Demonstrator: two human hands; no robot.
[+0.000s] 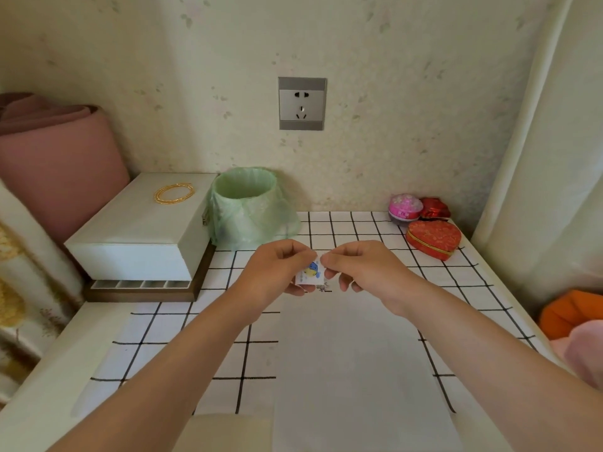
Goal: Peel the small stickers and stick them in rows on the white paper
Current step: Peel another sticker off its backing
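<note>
Both hands were raised side by side above the far end of the white paper [352, 370], knuckles toward the wall. Between them we saw a small sticker piece [309, 273]: a white square with a blue and yellow cartoon figure, held clear of the paper.

The left hand [280, 265] pinched the piece along its left upper edge between thumb and forefinger. Its other fingers were curled in beneath the square.

The right hand [362, 265] pinched the upper right corner with thumb and forefinger tips. Its remaining fingers were loosely curled and hung apart from the piece. We could not tell whether the sticker had lifted from its backing.

The paper lay lengthwise on a black-and-white checked cloth [208, 324], reaching from the near edge of the view up to under the hands. A few small dark marks sat at its far edge, too blurred to read.

- Left: a white box [143, 230] with gold bangles [174, 192] on its lid.
- Just beside the box, against the wall: a bin lined with a green bag [248, 207].
- Far right corner: a red heart-shaped tin [434, 239], with a pink round box [404, 207] behind it.
- On the wall above: a grey socket [302, 103].
</note>
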